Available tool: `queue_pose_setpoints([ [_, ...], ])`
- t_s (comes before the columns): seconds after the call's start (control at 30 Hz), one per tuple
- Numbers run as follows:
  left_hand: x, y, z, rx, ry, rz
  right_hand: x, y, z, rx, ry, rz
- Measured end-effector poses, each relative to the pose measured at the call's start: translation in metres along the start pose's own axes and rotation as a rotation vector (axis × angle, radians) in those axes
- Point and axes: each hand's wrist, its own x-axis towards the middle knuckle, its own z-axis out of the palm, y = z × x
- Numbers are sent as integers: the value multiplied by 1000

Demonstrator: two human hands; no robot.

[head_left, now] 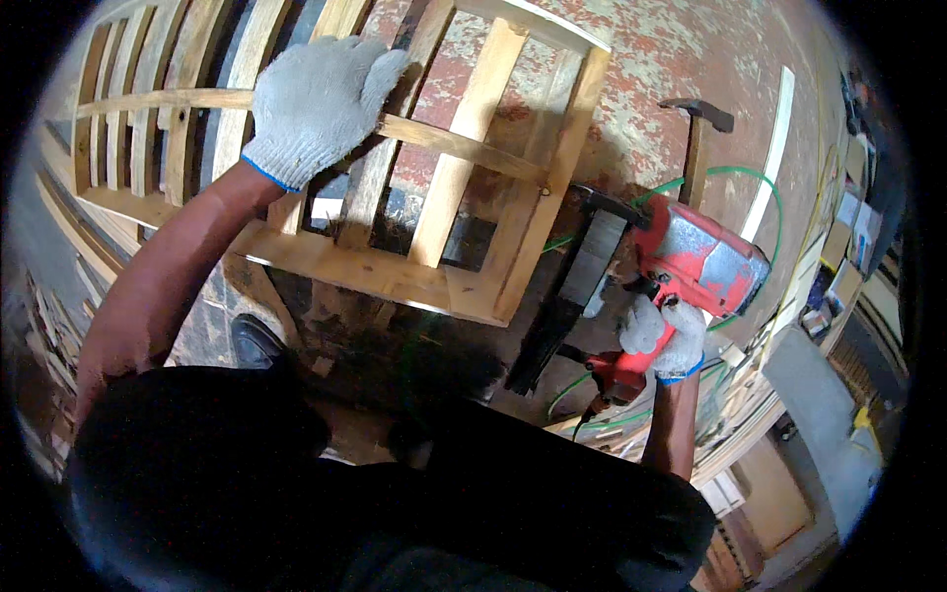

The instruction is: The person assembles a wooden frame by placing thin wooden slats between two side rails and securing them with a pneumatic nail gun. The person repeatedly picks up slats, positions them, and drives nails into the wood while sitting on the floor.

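Note:
My left hand, in a white knitted glove with a blue cuff, is closed over the long thin middle slat of a slatted wooden frame. The fingertips are partly hidden behind the hand. At the right, my gloved right hand is wrapped round the handle of a red and grey nail gun. Its long dark magazine slants down to the left, and its nose is close to the frame's right corner. Whether the nose touches the wood I cannot tell.
A hammer with a wooden handle lies beyond the nail gun. Green hose loops around the tool. Long wood strips lie at the right, and more offcuts at the far left. A dark shoe is below the frame.

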Motion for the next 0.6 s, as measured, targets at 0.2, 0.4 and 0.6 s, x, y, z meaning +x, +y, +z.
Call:
queue_pose_setpoints([
  [0.2, 2, 0, -5, 17, 34, 79, 6, 53, -20, -609, 280, -258],
  [0.4, -3, 4, -11, -33, 84, 109, -23, 71, 18, 63, 284, -84],
  [0.6, -32, -14, -40, -226, 242, 217, -32, 85, 7, 101, 326, -241],
])
